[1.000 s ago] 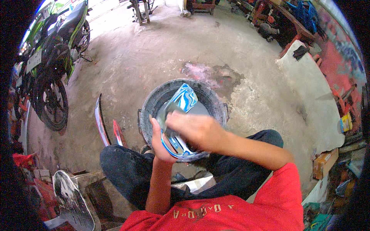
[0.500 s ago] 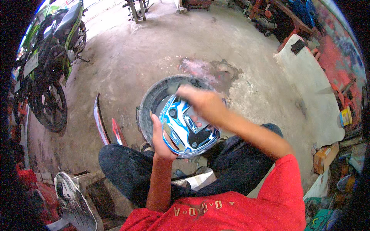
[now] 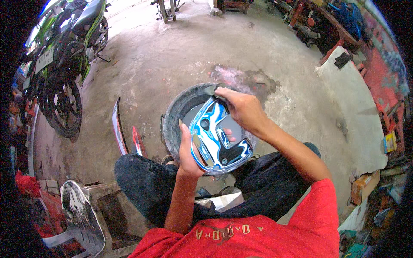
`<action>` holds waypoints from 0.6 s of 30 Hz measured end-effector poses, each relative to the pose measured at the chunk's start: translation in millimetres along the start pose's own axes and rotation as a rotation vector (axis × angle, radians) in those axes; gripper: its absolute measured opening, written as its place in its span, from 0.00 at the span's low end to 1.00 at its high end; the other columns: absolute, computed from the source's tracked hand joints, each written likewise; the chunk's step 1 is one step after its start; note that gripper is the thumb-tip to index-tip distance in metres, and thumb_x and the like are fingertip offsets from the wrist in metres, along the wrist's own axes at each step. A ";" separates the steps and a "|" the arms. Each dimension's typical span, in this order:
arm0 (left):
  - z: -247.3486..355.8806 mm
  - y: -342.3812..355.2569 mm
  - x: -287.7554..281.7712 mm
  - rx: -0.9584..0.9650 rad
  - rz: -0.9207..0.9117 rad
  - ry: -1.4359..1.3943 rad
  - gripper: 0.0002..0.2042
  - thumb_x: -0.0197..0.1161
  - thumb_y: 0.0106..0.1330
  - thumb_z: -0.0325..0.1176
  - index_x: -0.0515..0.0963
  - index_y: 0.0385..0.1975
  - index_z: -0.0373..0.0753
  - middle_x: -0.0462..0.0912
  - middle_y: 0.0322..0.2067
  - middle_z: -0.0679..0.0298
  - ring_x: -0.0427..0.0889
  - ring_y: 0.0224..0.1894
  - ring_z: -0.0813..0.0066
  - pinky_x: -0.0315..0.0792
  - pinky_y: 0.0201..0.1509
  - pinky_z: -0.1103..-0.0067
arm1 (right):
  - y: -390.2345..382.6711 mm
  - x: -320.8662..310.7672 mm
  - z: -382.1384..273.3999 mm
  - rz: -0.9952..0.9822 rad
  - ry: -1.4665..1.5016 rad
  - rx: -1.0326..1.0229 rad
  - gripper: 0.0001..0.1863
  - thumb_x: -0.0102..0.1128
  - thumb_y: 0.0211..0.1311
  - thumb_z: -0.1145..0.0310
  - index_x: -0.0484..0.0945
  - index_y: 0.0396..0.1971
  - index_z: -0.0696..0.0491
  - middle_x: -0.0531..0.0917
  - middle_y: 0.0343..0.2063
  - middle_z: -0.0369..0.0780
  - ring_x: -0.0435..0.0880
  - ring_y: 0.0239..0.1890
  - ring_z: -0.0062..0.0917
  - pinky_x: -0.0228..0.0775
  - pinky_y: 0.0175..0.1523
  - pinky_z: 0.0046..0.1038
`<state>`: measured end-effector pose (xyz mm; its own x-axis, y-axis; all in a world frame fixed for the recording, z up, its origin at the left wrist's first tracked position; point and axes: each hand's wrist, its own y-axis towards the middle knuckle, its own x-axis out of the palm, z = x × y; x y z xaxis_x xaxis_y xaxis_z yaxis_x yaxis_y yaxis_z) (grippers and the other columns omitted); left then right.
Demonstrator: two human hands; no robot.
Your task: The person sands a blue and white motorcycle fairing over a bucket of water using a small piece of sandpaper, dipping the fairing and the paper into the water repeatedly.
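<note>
My left hand (image 3: 189, 155) grips a curved blue, white and black panel (image 3: 202, 133), apparently a motorcycle body panel, by its near left side. Some of its fingertips show through the cut-out in the middle. The panel is tilted over a round dark basin (image 3: 172, 112) with greyish water in it. At the panel's far end my right hand (image 3: 245, 108) pinches a small grey-green sheet (image 3: 211, 89), which looks like sandpaper. The sheet lies against the panel's tip, near the basin's far rim.
Two slim red-and-white panels (image 3: 119, 129) stand left of the basin. A black-and-green motorcycle (image 3: 64, 81) is parked at far left. A scuffed pale chair (image 3: 81, 215) is at lower left. A large pale sheet (image 3: 350, 107) and a cardboard box (image 3: 365, 187) lie at right.
My right hand, blurred before, now shows sharply at the panel's far tip with the sheet. My left hand keeps its hold. The whole view has shifted slightly.
</note>
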<state>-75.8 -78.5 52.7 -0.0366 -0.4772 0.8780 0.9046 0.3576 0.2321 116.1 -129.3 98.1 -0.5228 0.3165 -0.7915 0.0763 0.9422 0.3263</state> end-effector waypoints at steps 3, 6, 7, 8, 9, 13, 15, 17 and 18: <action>-7.2 11.4 17.4 0.124 0.438 0.110 0.41 0.34 0.75 0.68 0.61 0.70 0.35 0.74 0.62 0.50 0.75 0.65 0.56 0.66 0.72 0.60 | -20.2 21.0 -15.8 0.038 0.012 -0.181 0.28 0.64 0.53 0.79 0.78 0.57 0.52 0.84 0.53 0.49 0.86 0.54 0.41 0.79 0.58 0.35; -3.4 4.8 11.2 0.101 0.469 0.177 0.40 0.35 0.75 0.67 0.63 0.69 0.36 0.73 0.64 0.50 0.74 0.65 0.57 0.66 0.71 0.59 | -21.0 20.2 -23.7 0.076 0.092 -0.244 0.27 0.60 0.55 0.80 0.78 0.58 0.50 0.86 0.50 0.47 0.88 0.49 0.39 0.81 0.52 0.35; -4.3 8.2 17.9 0.107 0.438 0.164 0.40 0.35 0.75 0.68 0.63 0.69 0.36 0.73 0.63 0.50 0.75 0.65 0.57 0.67 0.71 0.59 | -11.6 7.7 -10.5 0.003 0.081 -0.082 0.27 0.60 0.56 0.79 0.78 0.58 0.49 0.86 0.49 0.46 0.90 0.46 0.37 0.82 0.49 0.35; -1.0 -2.1 -10.6 -0.016 0.025 0.064 0.40 0.35 0.75 0.68 0.63 0.69 0.36 0.75 0.62 0.51 0.77 0.62 0.57 0.70 0.68 0.60 | 2.5 -1.3 5.5 0.033 0.064 -0.031 0.27 0.60 0.57 0.78 0.79 0.58 0.46 0.87 0.48 0.45 0.91 0.40 0.33 0.81 0.44 0.34; -3.5 1.0 -7.4 -0.038 0.032 0.030 0.40 0.35 0.75 0.68 0.63 0.69 0.36 0.77 0.61 0.53 0.78 0.61 0.58 0.71 0.66 0.62 | 4.2 3.8 25.7 0.094 -0.109 0.032 0.27 0.60 0.57 0.78 0.79 0.59 0.46 0.86 0.49 0.46 0.90 0.43 0.32 0.81 0.46 0.34; -4.5 -1.8 -0.6 0.047 0.586 0.228 0.41 0.36 0.74 0.69 0.62 0.70 0.37 0.72 0.66 0.50 0.74 0.66 0.53 0.66 0.71 0.57 | -29.4 34.7 -29.8 0.151 0.097 -0.357 0.33 0.64 0.48 0.82 0.78 0.60 0.49 0.85 0.52 0.46 0.88 0.49 0.37 0.80 0.51 0.34; -4.8 3.5 5.5 0.071 0.474 0.195 0.40 0.35 0.74 0.68 0.63 0.70 0.37 0.73 0.64 0.50 0.75 0.65 0.54 0.68 0.69 0.58 | -15.3 10.8 -10.5 0.049 0.066 -0.173 0.33 0.64 0.46 0.82 0.78 0.59 0.50 0.86 0.51 0.45 0.88 0.49 0.38 0.80 0.51 0.34; -3.1 -0.5 -4.7 -0.036 0.137 0.093 0.38 0.37 0.75 0.67 0.66 0.68 0.39 0.79 0.58 0.54 0.81 0.57 0.61 0.75 0.62 0.65 | -0.8 0.7 5.7 -0.025 0.041 0.079 0.31 0.64 0.47 0.82 0.79 0.57 0.51 0.86 0.50 0.46 0.88 0.50 0.39 0.80 0.52 0.36; 0.1 -3.1 -4.6 -0.029 0.119 0.072 0.38 0.36 0.75 0.67 0.65 0.68 0.38 0.78 0.59 0.53 0.80 0.59 0.60 0.74 0.64 0.65 | 0.8 4.7 5.7 -0.019 0.018 0.077 0.30 0.64 0.48 0.82 0.80 0.56 0.51 0.86 0.50 0.47 0.88 0.50 0.40 0.80 0.53 0.36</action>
<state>-78.5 -77.3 48.1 0.1011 -0.4894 0.8662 0.9127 0.3921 0.1150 118.6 -126.5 91.7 -0.5398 0.2971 -0.7876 0.1311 0.9539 0.2700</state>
